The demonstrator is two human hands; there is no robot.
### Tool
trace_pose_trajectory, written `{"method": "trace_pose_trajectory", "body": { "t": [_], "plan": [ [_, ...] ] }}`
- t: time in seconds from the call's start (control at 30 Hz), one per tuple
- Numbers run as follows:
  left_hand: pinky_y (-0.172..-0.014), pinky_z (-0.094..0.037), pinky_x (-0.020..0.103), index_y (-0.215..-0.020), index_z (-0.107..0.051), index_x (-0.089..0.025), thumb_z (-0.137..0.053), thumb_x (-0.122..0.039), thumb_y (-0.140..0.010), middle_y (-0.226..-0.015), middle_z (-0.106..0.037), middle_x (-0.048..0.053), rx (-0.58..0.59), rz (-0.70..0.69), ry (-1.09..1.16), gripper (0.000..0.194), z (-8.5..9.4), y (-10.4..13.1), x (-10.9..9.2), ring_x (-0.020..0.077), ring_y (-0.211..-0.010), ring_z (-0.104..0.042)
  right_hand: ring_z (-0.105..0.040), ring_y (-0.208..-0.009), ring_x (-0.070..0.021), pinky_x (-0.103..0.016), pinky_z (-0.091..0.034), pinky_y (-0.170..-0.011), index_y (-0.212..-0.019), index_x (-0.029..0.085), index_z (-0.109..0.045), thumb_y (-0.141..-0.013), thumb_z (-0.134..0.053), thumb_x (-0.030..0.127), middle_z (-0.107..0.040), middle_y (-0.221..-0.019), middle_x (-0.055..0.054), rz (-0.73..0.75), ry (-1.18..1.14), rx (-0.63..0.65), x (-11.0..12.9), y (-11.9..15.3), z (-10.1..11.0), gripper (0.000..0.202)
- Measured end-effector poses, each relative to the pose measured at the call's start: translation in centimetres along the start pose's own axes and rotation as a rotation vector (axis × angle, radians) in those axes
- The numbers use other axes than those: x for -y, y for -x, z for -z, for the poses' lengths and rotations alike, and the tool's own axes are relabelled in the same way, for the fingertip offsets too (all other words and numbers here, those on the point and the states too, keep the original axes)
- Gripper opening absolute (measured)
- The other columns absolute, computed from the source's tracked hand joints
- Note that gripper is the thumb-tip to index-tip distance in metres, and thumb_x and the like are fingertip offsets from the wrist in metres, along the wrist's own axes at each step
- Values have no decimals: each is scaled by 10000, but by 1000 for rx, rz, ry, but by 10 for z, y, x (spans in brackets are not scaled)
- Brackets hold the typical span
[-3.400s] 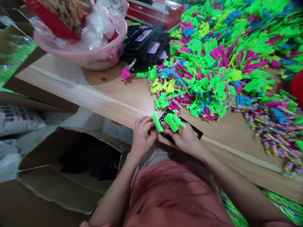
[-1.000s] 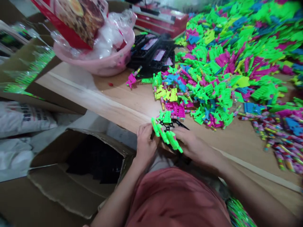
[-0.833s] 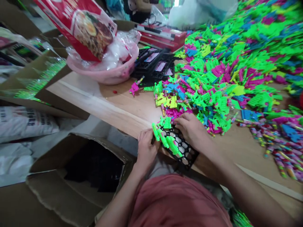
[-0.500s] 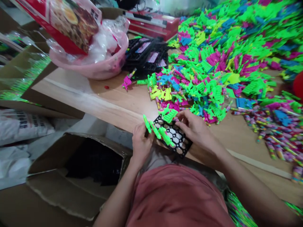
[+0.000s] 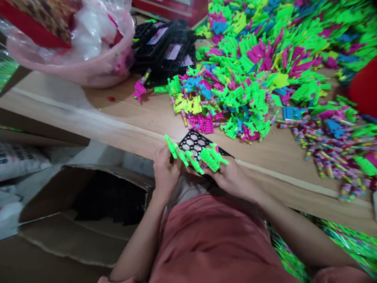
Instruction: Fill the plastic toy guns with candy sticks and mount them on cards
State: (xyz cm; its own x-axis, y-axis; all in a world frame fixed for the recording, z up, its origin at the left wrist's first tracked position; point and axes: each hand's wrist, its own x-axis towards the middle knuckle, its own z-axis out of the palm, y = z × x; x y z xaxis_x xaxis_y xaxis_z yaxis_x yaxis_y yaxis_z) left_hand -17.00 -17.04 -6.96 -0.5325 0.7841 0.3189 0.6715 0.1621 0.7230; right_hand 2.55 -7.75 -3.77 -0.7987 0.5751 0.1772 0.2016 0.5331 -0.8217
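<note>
A black plastic grid [image 5: 193,142] with hexagonal holes lies tilted at the table's front edge. My left hand [image 5: 166,171] is closed on its left end, beside several upright green plastic pieces [image 5: 183,155] in a row across the grid. On the right side my right hand [image 5: 228,175] is closed around a green toy piece [image 5: 210,159], low against the grid; its fingertips are partly hidden. Past the grid lies a heap of green, pink, blue and yellow toy pieces [image 5: 232,86].
A pink bowl [image 5: 88,74] with plastic bags stands at the back left, next to stacked black frames [image 5: 165,51]. Small striped sticks [image 5: 326,145] are piled at the right. An open cardboard box [image 5: 85,232] sits below the table, left.
My right hand has moved toward the grid's near side with the green piece. The view has shifted, so table things appear further left. My left hand still holds the grid.
</note>
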Motion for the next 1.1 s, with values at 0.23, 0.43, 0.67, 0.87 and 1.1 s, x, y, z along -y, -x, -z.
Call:
{"method": "trace_pose_trajectory", "body": {
  "t": [0.23,0.43,0.67,0.87,1.1],
  "plan": [
    [-990,-501,424,-1116,-722,-205,-611,-215,-877,-1118,-736,98,28,13,11,264,1,-1,0,284,-1120,-642,-615,-916,-242,-368,-517,-824,-1013,184,-633,-915,-447,1,-692,-959,-107,225,213,115,7,-2,2,279],
    [-984,-535,399,-1128,-736,-215,-617,-239,-859,-1139,-740,94,23,58,-16,295,17,-1,7,272,-1125,-647,-637,-1015,-243,-355,-505,-880,-1055,189,-712,-1002,-541,158,-698,-1058,-100,65,277,143,-5,-46,49,182],
    [-963,-549,383,-1162,-752,-220,-586,-172,-807,-1133,-744,87,-51,142,-75,394,33,-4,18,259,-1089,-670,-551,-1040,-322,-413,-455,-856,-1051,185,-726,-995,-514,193,-621,-1097,-152,-102,705,-105,-53,-78,52,219],
    [-960,-528,415,-1183,-758,-219,-622,-242,-849,-1137,-744,96,-53,155,-66,361,28,-10,17,271,-1052,-664,-532,-1008,-322,-405,-446,-813,-982,202,-692,-958,-544,168,-648,-1056,-143,-64,739,-141,-48,-79,53,154],
    [-931,-511,416,-1176,-763,-222,-638,-264,-852,-1094,-741,93,-44,152,-87,351,25,-12,16,271,-1006,-648,-599,-888,-248,-381,-483,-811,-1190,198,-639,-940,-599,200,-688,-1006,-85,-49,251,-141,-29,-52,49,253]
  ]
}}
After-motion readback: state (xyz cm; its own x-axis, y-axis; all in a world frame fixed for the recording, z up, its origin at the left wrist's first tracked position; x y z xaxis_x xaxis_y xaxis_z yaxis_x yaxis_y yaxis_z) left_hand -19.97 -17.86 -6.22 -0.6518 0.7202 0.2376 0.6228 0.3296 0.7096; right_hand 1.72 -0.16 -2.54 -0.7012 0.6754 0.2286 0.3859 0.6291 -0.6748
